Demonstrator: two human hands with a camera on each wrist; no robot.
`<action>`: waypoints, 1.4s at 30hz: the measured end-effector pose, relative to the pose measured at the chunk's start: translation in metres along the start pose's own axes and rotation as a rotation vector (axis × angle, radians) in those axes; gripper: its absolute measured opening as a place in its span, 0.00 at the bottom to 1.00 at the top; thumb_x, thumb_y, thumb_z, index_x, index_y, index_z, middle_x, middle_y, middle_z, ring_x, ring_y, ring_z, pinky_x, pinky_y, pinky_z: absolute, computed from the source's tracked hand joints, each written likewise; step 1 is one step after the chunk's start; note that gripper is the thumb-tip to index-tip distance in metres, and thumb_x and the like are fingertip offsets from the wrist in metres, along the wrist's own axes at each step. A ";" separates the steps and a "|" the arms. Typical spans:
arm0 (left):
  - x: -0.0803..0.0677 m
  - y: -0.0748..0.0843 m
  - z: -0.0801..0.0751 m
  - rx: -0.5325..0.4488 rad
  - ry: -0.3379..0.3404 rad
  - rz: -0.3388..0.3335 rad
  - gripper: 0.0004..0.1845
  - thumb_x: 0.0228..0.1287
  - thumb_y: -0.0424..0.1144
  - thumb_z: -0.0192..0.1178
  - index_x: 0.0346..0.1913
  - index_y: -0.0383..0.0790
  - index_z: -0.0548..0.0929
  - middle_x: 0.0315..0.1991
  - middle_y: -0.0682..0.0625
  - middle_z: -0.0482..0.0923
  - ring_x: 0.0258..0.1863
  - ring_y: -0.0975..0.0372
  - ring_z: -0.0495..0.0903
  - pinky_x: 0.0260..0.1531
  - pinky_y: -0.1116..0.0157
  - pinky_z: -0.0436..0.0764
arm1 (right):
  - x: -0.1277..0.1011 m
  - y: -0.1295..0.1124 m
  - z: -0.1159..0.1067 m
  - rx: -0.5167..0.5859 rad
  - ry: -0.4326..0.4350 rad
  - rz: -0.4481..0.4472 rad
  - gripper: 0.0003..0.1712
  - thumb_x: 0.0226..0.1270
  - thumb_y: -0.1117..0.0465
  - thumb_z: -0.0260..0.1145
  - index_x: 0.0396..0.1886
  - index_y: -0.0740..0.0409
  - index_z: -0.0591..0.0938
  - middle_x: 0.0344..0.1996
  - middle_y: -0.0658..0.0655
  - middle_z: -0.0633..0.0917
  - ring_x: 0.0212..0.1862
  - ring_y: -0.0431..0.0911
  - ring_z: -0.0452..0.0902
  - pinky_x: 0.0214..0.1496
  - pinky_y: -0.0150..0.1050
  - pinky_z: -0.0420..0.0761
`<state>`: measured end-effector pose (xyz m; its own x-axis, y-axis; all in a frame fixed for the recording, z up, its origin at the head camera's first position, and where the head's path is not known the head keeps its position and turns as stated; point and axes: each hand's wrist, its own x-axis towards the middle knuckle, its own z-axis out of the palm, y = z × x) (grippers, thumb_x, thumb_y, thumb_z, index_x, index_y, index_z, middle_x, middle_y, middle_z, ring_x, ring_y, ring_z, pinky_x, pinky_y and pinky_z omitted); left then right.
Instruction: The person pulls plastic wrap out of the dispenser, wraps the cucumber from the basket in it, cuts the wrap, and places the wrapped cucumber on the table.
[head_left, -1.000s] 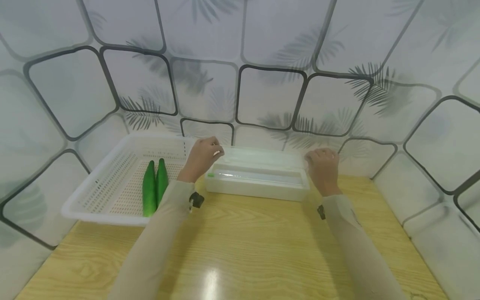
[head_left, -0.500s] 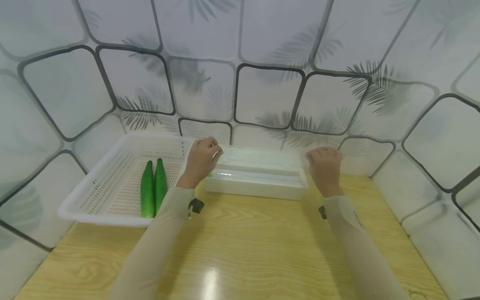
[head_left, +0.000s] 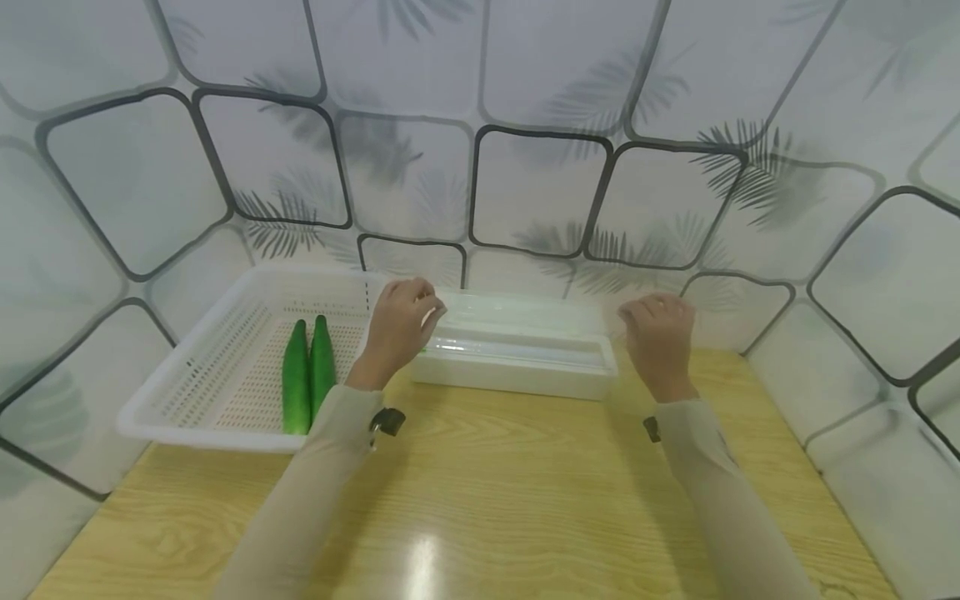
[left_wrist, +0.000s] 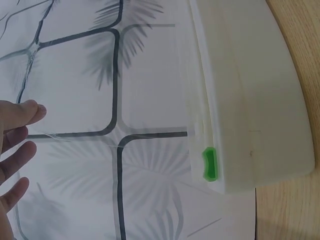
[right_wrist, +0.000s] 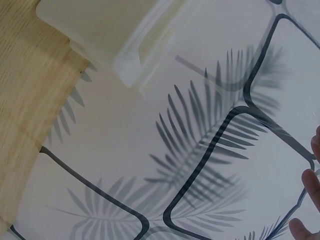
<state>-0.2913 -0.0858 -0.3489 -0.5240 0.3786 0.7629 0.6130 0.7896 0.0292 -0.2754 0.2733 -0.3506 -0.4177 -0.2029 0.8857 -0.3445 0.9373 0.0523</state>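
The left hand (head_left: pixel 397 325) and right hand (head_left: pixel 662 340) pinch clear film (left_wrist: pixel 57 136), barely visible, beyond the white box (head_left: pixel 513 379). The right wrist view crops that hand; the left's shows a green tab (left_wrist: pixel 210 164) the head view mostly hides.

Left arm (head_left: pixel 300 492) and right arm (head_left: pixel 723 492), both sleeved, reach forward, well apart; the left hand (head_left: pixel 397 327) is raised, its thumb and forefinger pinched, its other fingers (left_wrist: pixel 17 160) loosely bent; the right hand (head_left: pixel 662 340), raised about level, has curled fingers.
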 end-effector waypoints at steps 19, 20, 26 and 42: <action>-0.006 0.011 -0.014 -0.028 0.092 0.038 0.04 0.55 0.34 0.65 0.28 0.37 0.83 0.33 0.44 0.79 0.36 0.53 0.79 0.49 0.52 0.78 | -0.002 -0.005 -0.018 0.016 0.057 0.011 0.03 0.55 0.70 0.66 0.24 0.64 0.81 0.25 0.63 0.83 0.38 0.60 0.77 0.47 0.60 0.71; -0.006 0.012 -0.015 -0.028 0.098 0.044 0.04 0.55 0.34 0.65 0.28 0.36 0.83 0.33 0.44 0.79 0.36 0.52 0.79 0.49 0.52 0.78 | -0.002 -0.006 -0.019 0.020 0.057 0.012 0.03 0.55 0.70 0.66 0.24 0.64 0.81 0.25 0.63 0.83 0.38 0.60 0.76 0.47 0.60 0.70; -0.006 0.015 -0.020 -0.030 0.126 0.061 0.03 0.55 0.33 0.66 0.28 0.36 0.83 0.32 0.44 0.79 0.35 0.52 0.79 0.48 0.52 0.78 | 0.000 -0.009 -0.027 0.038 0.062 0.025 0.02 0.56 0.71 0.65 0.25 0.65 0.80 0.26 0.63 0.83 0.39 0.60 0.76 0.48 0.60 0.70; -0.011 0.023 -0.036 -0.048 0.159 0.084 0.05 0.53 0.34 0.67 0.26 0.35 0.83 0.31 0.44 0.78 0.36 0.51 0.79 0.49 0.51 0.78 | 0.003 -0.019 -0.045 0.088 0.104 0.032 0.03 0.56 0.69 0.66 0.26 0.65 0.80 0.26 0.64 0.83 0.39 0.61 0.75 0.50 0.62 0.68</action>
<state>-0.2504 -0.0890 -0.3337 -0.3721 0.3579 0.8564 0.6799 0.7332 -0.0110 -0.2322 0.2679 -0.3280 -0.3418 -0.1382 0.9296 -0.4064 0.9136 -0.0137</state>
